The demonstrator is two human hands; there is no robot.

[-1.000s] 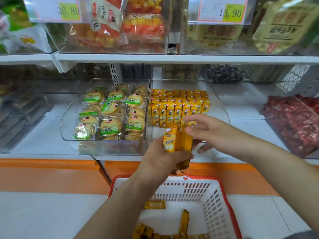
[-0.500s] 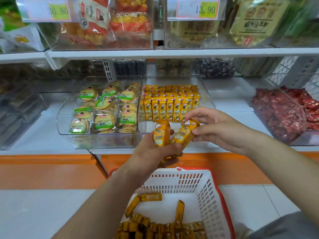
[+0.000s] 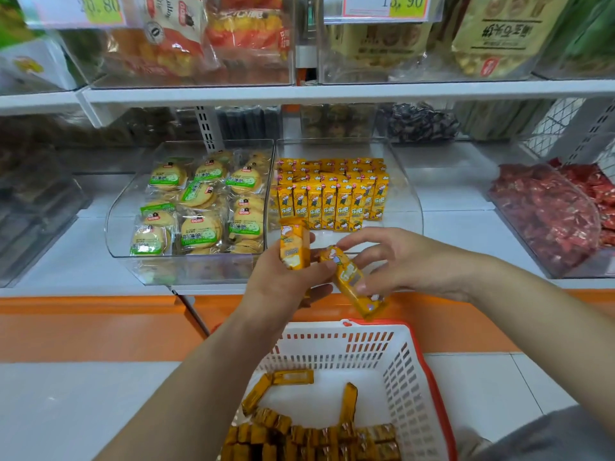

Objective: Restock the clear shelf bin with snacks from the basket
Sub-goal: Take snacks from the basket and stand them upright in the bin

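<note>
Head view, at the shelf: your left hand (image 3: 286, 281) is curled around an upright yellow snack pack (image 3: 294, 247), held just in front of the clear shelf bin (image 3: 412, 201). Your right hand (image 3: 409, 261) pinches a second pack (image 3: 356, 284), tilted with its lower end toward the basket (image 3: 429, 377), fingertips at its top and thumb further down. The two packs sit close together between your hands, above the basket's far rim.

Inside the bin, rows of standing packs (image 3: 332, 201) fill the back and left, with bare floor toward the front. Many more packs (image 3: 299, 437) lie loose in the basket, so the restock looks partly done.

The step appears to be passing one pack to the right hand for placing. To do it well:
- Turn the tilted pack upright, printed face toward you, before it goes in.
- Set it against the front row so the line stays square.
- Lower it gently; the standing row looks easy to topple.
- Stay out of the biscuit bin (image 3: 199, 207) to the left.
</note>
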